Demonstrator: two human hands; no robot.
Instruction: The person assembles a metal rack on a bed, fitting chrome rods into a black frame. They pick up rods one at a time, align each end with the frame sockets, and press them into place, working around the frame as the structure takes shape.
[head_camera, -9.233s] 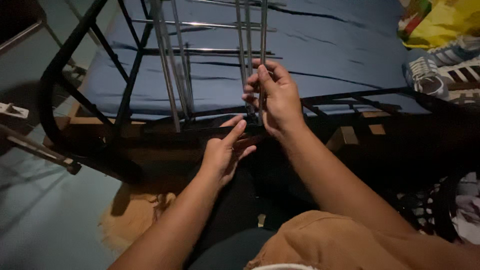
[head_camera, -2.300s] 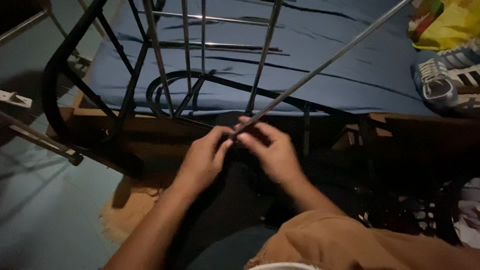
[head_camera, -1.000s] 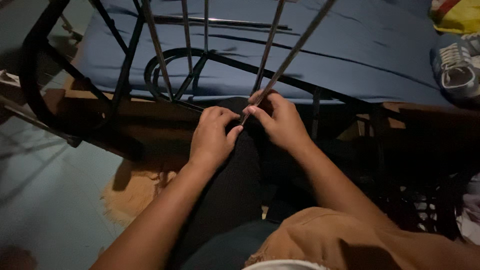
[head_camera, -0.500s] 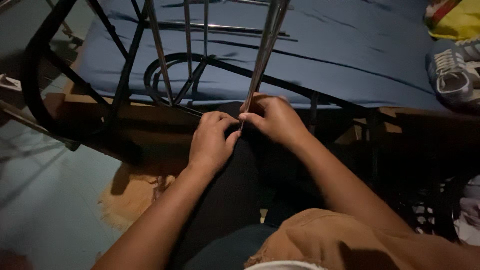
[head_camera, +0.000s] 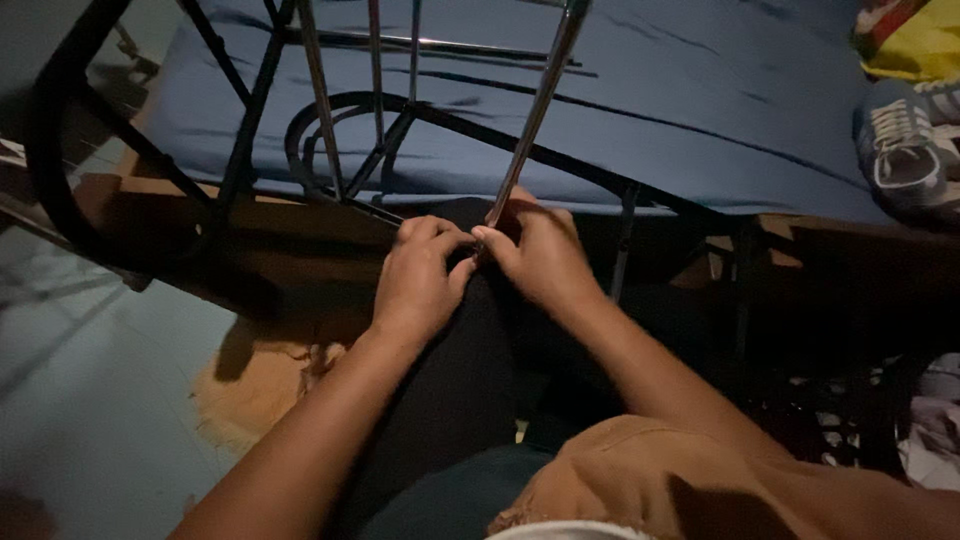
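Where the two hands meet at the centre of the frame, a thin silver metal rod (head_camera: 530, 120) comes down from the top edge, slanting slightly to the left as it descends. Its lower end sits pinched between the thumb and fingers of the right hand (head_camera: 540, 255), which is closed around it. The left hand (head_camera: 418, 280) lies just beside, touching the right, with its fingers curled shut at the same spot; the light is dim, so it is hard to tell whether the left hand truly grips the rod or only presses against its end.

Behind the hands, across the upper left and centre of the frame, stands a black metal frame (head_camera: 240, 160) with a curved loop and several more thin silver bars (head_camera: 320, 110) rising from it. Beyond this lies a bed with a blue mattress (head_camera: 700, 90) filling the top of the frame. At the upper right edge, a grey sports shoe (head_camera: 905, 145) rests on the mattress beside a yellow bag (head_camera: 915, 45). A pale tiled floor (head_camera: 90, 400) fills the lower left, and the person's orange sleeve (head_camera: 640, 480) shows at the bottom.
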